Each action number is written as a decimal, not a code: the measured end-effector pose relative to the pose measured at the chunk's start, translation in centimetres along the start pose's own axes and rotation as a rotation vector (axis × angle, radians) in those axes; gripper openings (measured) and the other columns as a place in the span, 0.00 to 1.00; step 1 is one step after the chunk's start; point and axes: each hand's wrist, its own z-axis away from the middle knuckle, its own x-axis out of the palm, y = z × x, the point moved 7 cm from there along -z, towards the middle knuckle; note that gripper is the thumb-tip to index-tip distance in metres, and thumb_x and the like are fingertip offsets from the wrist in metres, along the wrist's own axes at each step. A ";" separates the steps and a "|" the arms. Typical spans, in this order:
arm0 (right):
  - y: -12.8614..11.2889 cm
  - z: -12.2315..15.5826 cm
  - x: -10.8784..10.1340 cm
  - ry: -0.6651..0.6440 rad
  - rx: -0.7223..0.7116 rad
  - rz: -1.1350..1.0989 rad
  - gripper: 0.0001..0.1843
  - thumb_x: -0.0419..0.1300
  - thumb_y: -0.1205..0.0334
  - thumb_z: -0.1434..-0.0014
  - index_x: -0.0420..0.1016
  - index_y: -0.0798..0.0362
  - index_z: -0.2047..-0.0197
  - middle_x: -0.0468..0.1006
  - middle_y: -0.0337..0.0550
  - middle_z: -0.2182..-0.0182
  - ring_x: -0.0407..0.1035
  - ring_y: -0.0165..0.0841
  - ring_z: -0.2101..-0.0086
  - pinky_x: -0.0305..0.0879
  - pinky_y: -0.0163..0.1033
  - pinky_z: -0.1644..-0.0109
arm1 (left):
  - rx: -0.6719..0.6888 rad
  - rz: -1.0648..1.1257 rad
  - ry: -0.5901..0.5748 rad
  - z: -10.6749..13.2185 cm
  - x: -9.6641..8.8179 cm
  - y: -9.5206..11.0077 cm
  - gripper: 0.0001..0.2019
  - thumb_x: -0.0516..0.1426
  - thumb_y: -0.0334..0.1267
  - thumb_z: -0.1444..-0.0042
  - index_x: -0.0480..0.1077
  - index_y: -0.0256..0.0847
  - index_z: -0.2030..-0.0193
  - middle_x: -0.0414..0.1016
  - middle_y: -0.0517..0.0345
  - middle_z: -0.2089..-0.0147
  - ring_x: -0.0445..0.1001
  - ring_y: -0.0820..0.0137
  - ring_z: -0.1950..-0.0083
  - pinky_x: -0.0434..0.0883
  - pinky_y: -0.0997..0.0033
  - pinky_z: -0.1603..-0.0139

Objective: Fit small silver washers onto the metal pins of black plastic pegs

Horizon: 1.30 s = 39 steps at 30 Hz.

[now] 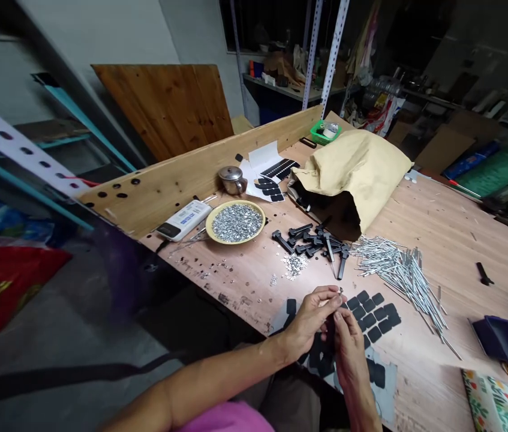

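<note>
My left hand (312, 318) and my right hand (348, 354) meet above the workbench, pinching a small dark part with a metal tip (340, 293) between their fingers. Its exact shape is hidden by my fingers. Beneath my hands lies a sheet of black rubber-like pads (370, 315). Further ahead are a pile of black plastic pieces (312, 243), a spill of small metal washers (294, 265), and a heap of thin metal rods (402, 282). A yellow-rimmed plate of small metal washers (236, 222) stands to the far left.
A kraft paper bag (352, 174) lies open at the back of the wooden workbench (433, 240), behind which runs a pine board (200, 171). Nearby are a small steel pot (232, 180), a white box (184, 219), a green basket (325, 132), and a dark blue pouch (503, 342).
</note>
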 end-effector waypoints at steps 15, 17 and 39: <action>-0.7 -1.9 -10.9 0.176 -0.903 1.510 0.18 0.44 0.63 0.35 0.70 0.51 0.73 0.66 0.43 0.77 0.59 0.34 0.71 0.52 0.35 0.77 | 0.347 -0.790 0.074 -3.9 -2.3 2.7 0.12 0.52 0.31 0.43 0.73 0.40 0.55 0.72 0.54 0.58 0.68 0.73 0.65 0.70 0.71 0.63; 0.4 -0.8 -9.2 -0.034 -0.989 1.471 0.15 0.46 0.66 0.36 0.71 0.51 0.68 0.67 0.42 0.76 0.60 0.33 0.71 0.55 0.35 0.74 | 0.502 -1.057 0.101 -5.1 -1.7 3.6 0.11 0.53 0.28 0.43 0.75 0.41 0.58 0.72 0.54 0.60 0.67 0.68 0.60 0.69 0.67 0.59; -1.0 -3.2 -10.0 0.127 -0.876 1.444 0.22 0.41 0.62 0.34 0.67 0.51 0.76 0.66 0.42 0.77 0.59 0.30 0.76 0.52 0.32 0.81 | 1.127 -1.662 -0.131 -9.2 0.2 3.9 0.11 0.51 0.28 0.41 0.74 0.42 0.66 0.69 0.55 0.44 0.56 0.60 0.37 0.62 0.53 0.42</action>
